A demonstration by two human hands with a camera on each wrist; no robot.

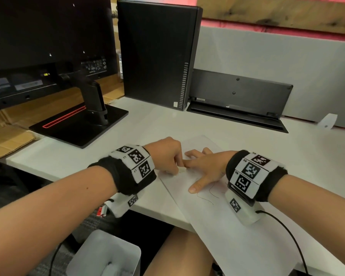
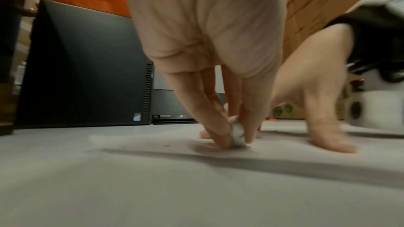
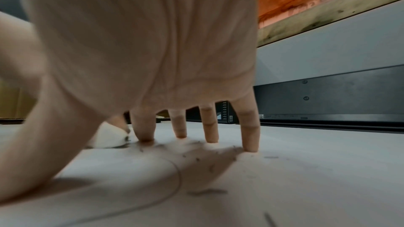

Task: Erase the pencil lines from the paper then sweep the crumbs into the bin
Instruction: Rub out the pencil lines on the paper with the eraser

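Observation:
A white sheet of paper [image 1: 237, 236] lies slanted on the desk and hangs over its near edge. Wavy pencil lines [image 1: 207, 196] show on it near my right thumb. My left hand [image 1: 167, 156] pinches a small white eraser [image 1: 181, 170] and presses it on the paper; the eraser [image 2: 237, 135] sits between thumb and fingers. My right hand [image 1: 203, 168] lies spread on the paper, its fingertips [image 3: 210, 137] pressing it flat. Dark eraser crumbs [image 3: 196, 158] lie scattered under that hand. A grey bin [image 1: 106, 255] stands on the floor below the desk edge.
A monitor stand [image 1: 82, 126] stands on the desk at the left, a black computer tower [image 1: 157, 54] at the back, and a black keyboard [image 1: 241, 94] leans on the grey partition. Cardboard lies far left. A cable [image 1: 287, 232] trails from my right wrist.

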